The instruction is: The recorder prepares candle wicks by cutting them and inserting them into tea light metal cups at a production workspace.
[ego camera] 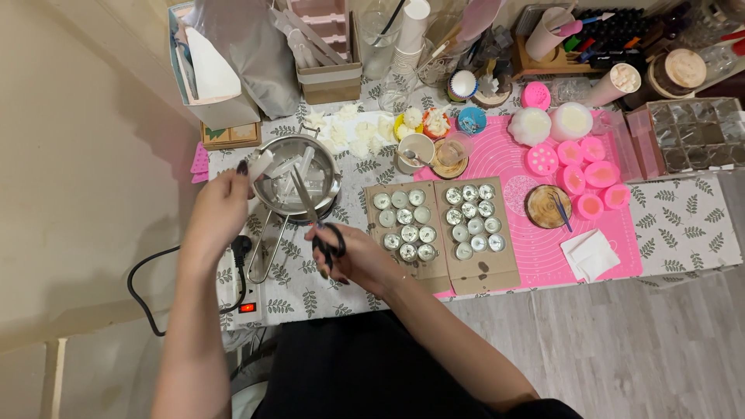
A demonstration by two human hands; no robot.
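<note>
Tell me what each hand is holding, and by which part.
The right hand holds scissors by their black handles. The left hand pinches a white piece by its lower end, over the metal pot.

Premises: a home craft corner set up for candle making, not a commercial workshop. Evidence: a small table (683, 225) with a leaf-print cover stands against a plain wall on wood-look flooring. At frame centre, cardboard trays (442, 233) hold rows of small metal cups. A pink silicone mat (535, 256) at centre right carries pink moulds (590, 174). A metal pot (299, 182) at centre left contains white wax pieces. A power strip (244, 299) lies at lower left. Household clutter, paper cups (411, 35) and boxes crowd the top edge.
</note>
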